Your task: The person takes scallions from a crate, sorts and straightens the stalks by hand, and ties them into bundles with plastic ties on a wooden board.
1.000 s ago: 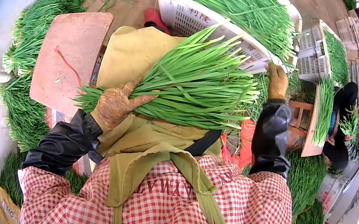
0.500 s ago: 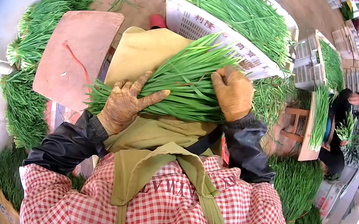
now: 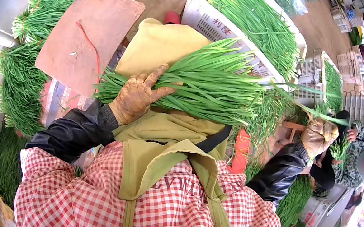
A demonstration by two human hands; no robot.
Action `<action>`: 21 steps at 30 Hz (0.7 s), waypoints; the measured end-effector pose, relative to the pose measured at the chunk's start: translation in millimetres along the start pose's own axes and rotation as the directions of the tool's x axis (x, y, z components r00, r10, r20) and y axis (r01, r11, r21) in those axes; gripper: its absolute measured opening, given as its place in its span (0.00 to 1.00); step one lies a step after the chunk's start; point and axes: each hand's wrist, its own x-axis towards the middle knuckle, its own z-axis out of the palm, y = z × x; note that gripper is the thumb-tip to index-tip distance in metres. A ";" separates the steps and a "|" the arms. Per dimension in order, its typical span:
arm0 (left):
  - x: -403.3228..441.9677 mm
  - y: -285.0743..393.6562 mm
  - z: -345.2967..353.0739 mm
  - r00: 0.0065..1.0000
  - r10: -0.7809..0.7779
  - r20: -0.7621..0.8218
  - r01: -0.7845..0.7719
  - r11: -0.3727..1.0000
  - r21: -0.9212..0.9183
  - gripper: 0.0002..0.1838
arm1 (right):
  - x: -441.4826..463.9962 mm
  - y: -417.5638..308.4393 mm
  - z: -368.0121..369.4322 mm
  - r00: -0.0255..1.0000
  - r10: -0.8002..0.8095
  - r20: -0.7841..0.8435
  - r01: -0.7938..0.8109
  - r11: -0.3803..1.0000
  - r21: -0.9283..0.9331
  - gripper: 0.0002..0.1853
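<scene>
A loose bunch of garlic chives (image 3: 215, 79) lies across my lap on the yellow-green apron. Over its left part rests my gloved left hand (image 3: 133, 97), holding the bunch, with the index finger and thumb stretched apart along the leaves. Far out to the right, away from the bunch, my gloved right hand (image 3: 319, 136) is closed on a few chive leaves (image 3: 309, 111). These stick up and sideways out of the fist.
A white plastic crate (image 3: 225, 24) full of chives stands ahead. A reddish board (image 3: 89, 33) with a red tie on it is at left, by stacked chive bundles (image 3: 19, 88). Loose chives litter the floor at right, where another person (image 3: 352, 164) sits holding chives.
My right hand has left the bunch and swung far right and down with a few leaves. My left hand stays on the bunch. The view has shifted slightly.
</scene>
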 end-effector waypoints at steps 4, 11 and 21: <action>1.1 1.1 3.8 0.999 0.007 -0.034 -0.009 0.999 -0.039 0.30 | -29.0 -75.0 -153.3 0.922 -0.124 -0.367 0.019 0.960 -0.279 0.06; 8.4 4.1 -5.4 0.990 -0.032 0.136 0.036 0.999 -0.030 0.43 | -112.0 -115.6 -248.8 0.563 -0.277 -0.779 0.081 0.956 -0.282 0.12; 6.9 1.8 5.7 0.997 -0.023 0.071 0.024 0.999 -0.021 0.44 | -116.3 -124.8 -251.7 0.416 -0.423 -0.805 -0.697 0.421 -0.581 0.18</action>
